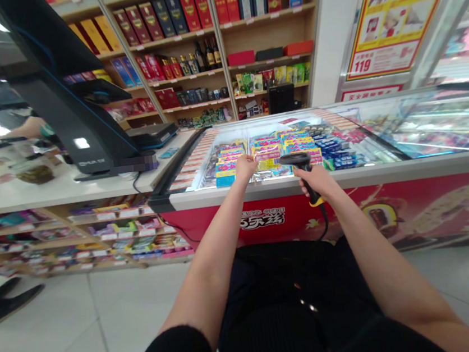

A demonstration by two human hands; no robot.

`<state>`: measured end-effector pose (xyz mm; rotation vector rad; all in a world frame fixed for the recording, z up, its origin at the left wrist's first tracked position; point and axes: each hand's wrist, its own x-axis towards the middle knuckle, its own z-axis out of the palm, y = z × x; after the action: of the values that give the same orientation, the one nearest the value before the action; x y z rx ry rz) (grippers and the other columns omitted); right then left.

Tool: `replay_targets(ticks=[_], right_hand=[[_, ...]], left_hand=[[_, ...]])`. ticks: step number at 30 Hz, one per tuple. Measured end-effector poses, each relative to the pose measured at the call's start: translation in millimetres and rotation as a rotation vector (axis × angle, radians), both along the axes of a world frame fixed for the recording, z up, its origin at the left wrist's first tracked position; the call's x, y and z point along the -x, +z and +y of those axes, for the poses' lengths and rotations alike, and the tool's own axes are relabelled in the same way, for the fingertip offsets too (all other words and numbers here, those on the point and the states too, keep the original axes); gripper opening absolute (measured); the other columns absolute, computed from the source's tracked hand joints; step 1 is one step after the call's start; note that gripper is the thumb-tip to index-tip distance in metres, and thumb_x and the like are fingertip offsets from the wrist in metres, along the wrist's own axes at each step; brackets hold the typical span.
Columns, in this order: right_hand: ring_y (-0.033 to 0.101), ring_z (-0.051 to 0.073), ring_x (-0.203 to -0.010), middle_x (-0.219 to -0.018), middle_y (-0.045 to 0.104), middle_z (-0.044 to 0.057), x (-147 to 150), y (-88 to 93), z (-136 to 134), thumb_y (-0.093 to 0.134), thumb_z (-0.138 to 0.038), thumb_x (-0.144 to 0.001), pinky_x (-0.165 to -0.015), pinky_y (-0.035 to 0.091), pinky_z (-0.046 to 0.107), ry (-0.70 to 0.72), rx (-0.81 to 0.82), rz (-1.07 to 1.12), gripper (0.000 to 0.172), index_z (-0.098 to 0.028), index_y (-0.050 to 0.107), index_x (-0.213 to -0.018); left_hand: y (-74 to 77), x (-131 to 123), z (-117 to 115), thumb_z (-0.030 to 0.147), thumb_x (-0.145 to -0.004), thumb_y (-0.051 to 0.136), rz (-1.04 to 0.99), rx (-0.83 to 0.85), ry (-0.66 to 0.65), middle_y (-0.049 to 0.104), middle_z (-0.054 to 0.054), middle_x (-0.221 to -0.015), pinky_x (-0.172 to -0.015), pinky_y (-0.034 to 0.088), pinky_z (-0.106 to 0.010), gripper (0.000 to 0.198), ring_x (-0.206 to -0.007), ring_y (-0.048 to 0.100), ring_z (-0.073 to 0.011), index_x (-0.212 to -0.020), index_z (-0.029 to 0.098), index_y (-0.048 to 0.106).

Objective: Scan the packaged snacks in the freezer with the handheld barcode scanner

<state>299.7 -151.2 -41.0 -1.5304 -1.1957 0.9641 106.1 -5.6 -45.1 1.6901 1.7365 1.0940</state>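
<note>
**While one hand held the scanner, the other lay over the freezer goods**

As the person faced the chest freezer (261,191), the left hand (245,167) was stretched out over the bright packets (227,170) near the front rim, its fingers curled downward. Whether it gripped a packet or only rested on the glass could not be told. The right hand (319,182) was closed firmly round the handle of a black barcode scanner (297,160). The scanner's head pointed forward and slightly left, toward the same rows of packets, and its cable (327,223) hung down before the red freezer front.

By the look of it, the step in hand was scanning frozen goods, one hand picking out an item and the other aiming. A next move would call for a barcode turned up to face the scanner's head, with the two brought close. Scanner and left hand were near each other but apart, the packets lying just beneath and between them.
</note>
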Motion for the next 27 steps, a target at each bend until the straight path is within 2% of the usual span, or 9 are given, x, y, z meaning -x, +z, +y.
replay_targets(ticks=[12, 16, 19, 23, 27], right_hand=[[0.050, 0.012, -0.031, -0.042, 0.056, 0.002, 0, 1.5, -1, 0.062, -0.029, -0.086, -0.032, 0.041, 0.021, 0.000, 0.010, -0.015, 0.032, -0.017, 0.053, -0.058], [0.051, 0.012, -0.033, -0.045, 0.057, 0.001, 0, 1.1, 1, 0.066, -0.029, -0.084, -0.033, 0.042, 0.021, -0.007, -0.030, 0.020, 0.029, -0.018, 0.054, -0.060], [0.051, 0.012, -0.033, -0.046, 0.057, 0.001, 3, 3.3, 1, 0.069, -0.030, -0.083, -0.033, 0.043, 0.022, -0.022, -0.039, 0.056, 0.028, -0.018, 0.053, -0.062], [0.051, 0.012, -0.033, -0.046, 0.055, 0.000, 9, 7.8, 0, 0.068, -0.029, -0.084, -0.032, 0.043, 0.022, -0.013, -0.051, 0.074, 0.029, -0.019, 0.052, -0.062], [0.051, 0.012, -0.034, -0.046, 0.055, -0.001, 16, 6.5, 2, 0.067, -0.030, -0.085, -0.032, 0.043, 0.021, 0.009, -0.058, 0.075, 0.028, -0.019, 0.052, -0.064]], left_hand=[[-6.1, 2, 7, 0.015, -0.076, 0.070, 0.063, -0.015, -0.026, 0.075, -0.007, -0.089, -0.077, 0.053, -0.026, 0.017, -0.081, 0.072, -0.0176, -0.093, 0.015, 0.069], [-6.0, 4, 5, 0.015, -0.076, 0.072, -0.003, -0.018, -0.035, 0.074, -0.005, -0.086, -0.074, 0.054, -0.025, 0.014, -0.078, 0.072, -0.0159, -0.089, 0.016, 0.066], [-0.8, 9, -4, 0.017, -0.075, 0.075, -0.129, 0.010, -0.058, 0.070, -0.001, -0.076, -0.072, 0.056, -0.024, 0.015, -0.072, 0.070, -0.0137, -0.083, 0.016, 0.062], [11.3, 27, -21, 0.015, -0.074, 0.079, -0.362, 0.073, -0.146, 0.058, 0.004, -0.063, -0.071, 0.058, -0.024, 0.024, -0.063, 0.063, -0.0088, -0.073, 0.016, 0.054], [21.7, 63, -34, 0.013, -0.071, 0.080, -0.445, 0.135, -0.150, 0.054, 0.005, -0.061, -0.072, 0.059, -0.026, 0.027, -0.063, 0.062, -0.0093, -0.071, 0.016, 0.053]])
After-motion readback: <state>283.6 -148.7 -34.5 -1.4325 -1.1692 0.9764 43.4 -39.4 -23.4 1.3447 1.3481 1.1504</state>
